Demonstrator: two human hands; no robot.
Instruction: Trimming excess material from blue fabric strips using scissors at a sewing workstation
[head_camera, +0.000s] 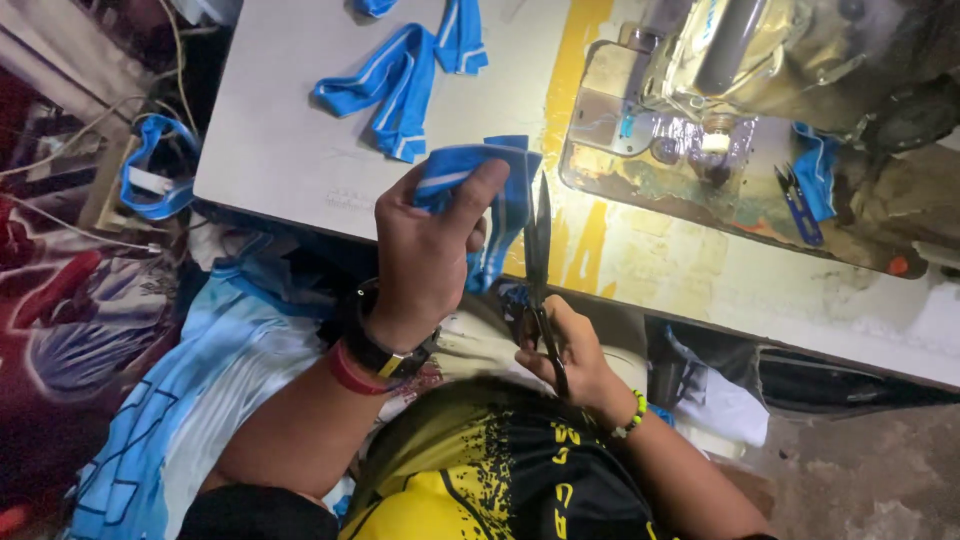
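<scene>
My left hand (425, 250) grips a folded strip of blue fabric with white stripes (500, 195) over the near edge of the white sewing table (290, 150). My right hand (570, 350) holds black scissors (540, 260), blades pointing up along the right edge of that strip. A watch and a red band sit on my left wrist, a green bead bracelet on my right.
More blue striped strips (400, 80) lie on the table at the back. A sewing machine (800, 60) stands at the right on a worn metal plate, with small blue thread snips (798, 205) beside it. Light blue garments (190, 390) hang at lower left; cables at far left.
</scene>
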